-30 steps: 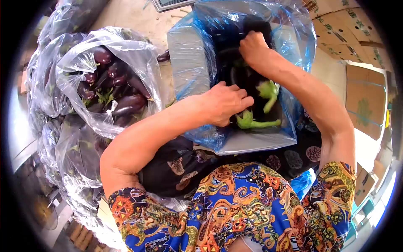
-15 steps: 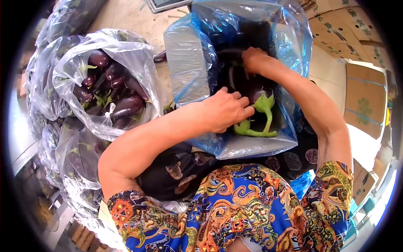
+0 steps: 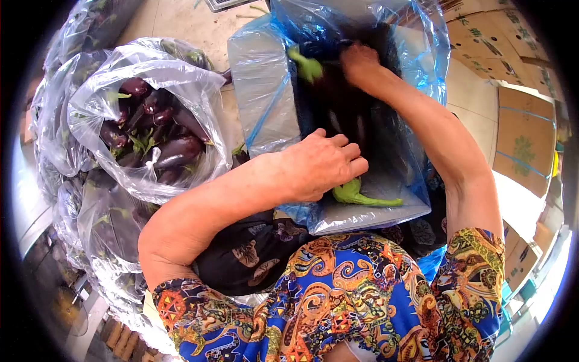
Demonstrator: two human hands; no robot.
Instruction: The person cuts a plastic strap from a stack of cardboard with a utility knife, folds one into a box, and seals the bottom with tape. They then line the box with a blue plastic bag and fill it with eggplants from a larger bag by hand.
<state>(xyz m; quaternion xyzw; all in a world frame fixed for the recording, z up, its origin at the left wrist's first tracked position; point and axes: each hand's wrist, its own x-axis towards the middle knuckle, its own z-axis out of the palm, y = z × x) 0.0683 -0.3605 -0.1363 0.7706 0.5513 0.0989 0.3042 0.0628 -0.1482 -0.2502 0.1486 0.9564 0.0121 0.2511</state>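
A box lined with blue plastic film (image 3: 259,99) stands in front of me with dark purple eggplants inside. One eggplant (image 3: 360,127) lies lengthwise, its green cap and stem (image 3: 362,196) toward me. My left hand (image 3: 329,164) is over its near part with fingers curled round it; the fingertips are partly hidden. Deeper in the box, my right hand (image 3: 362,63) is closed on another eggplant (image 3: 332,81), whose green cap points to the upper left. Shadow hides the fingertips of that hand.
On the left, an open clear plastic bag (image 3: 208,84) holds several eggplants (image 3: 178,151). More filled bags (image 3: 108,223) are around it. Cardboard cartons (image 3: 525,133) stand at the right. Part of a dark tray (image 3: 232,3) shows at the top edge.
My right hand has moved farther into the box. The eggplant whose green cap faced me at the right now lies there with its cap at upper left. My left hand barely shifted.
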